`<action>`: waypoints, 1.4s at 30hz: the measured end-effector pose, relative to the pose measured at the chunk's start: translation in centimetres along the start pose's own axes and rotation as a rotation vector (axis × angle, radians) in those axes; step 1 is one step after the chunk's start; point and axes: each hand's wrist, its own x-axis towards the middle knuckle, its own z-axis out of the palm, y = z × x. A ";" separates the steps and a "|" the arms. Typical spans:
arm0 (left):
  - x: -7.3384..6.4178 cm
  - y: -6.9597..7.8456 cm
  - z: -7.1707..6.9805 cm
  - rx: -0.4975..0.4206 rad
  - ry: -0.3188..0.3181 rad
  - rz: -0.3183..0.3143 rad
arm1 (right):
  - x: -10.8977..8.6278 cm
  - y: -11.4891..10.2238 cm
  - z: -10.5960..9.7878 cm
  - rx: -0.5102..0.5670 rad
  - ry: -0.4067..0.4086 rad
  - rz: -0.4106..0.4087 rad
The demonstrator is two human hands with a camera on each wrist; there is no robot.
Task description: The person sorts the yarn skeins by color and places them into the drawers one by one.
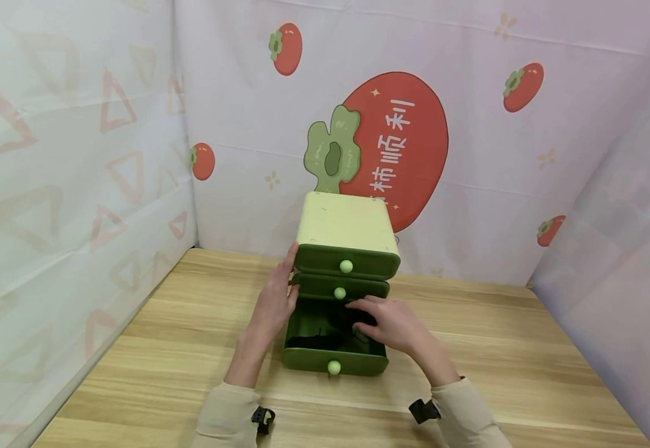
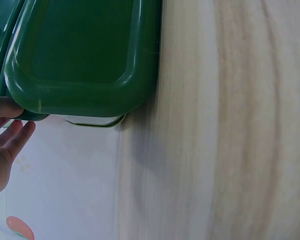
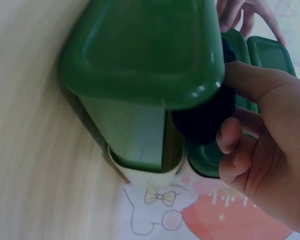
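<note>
A small cabinet [image 1: 344,221] with a pale yellow top and green drawers stands on the table. Its bottom drawer [image 1: 308,359] is pulled well out; the middle drawer [image 1: 314,284] sticks out a little. My left hand [image 1: 271,298] rests against the cabinet's left side, with fairly straight fingers near the middle drawer's corner. Over the bottom drawer, my right hand [image 1: 389,320] holds a black, soft-looking rounded thing [image 3: 202,120] between thumb and fingers, partly hidden behind the drawer front in the right wrist view. Another dark thing [image 1: 316,341] lies in that drawer, its kind unclear.
The wooden table [image 1: 190,348] runs around the cabinet on both sides and in front. Behind it hangs a printed cloth [image 1: 246,93] with red fruit, and further cloths close off the left and right sides.
</note>
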 end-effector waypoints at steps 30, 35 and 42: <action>0.0 0.0 -0.2 -0.013 -0.007 -0.011 | -2.4 -5.4 1.0 0.003 0.110 -0.306; 0.0 0.1 -0.2 -0.010 -0.003 -0.007 | -2.6 -6.0 1.9 0.022 0.044 -0.323; -0.1 0.1 -0.1 -0.008 0.004 0.003 | -3.0 -6.0 2.6 -0.028 -0.012 -0.284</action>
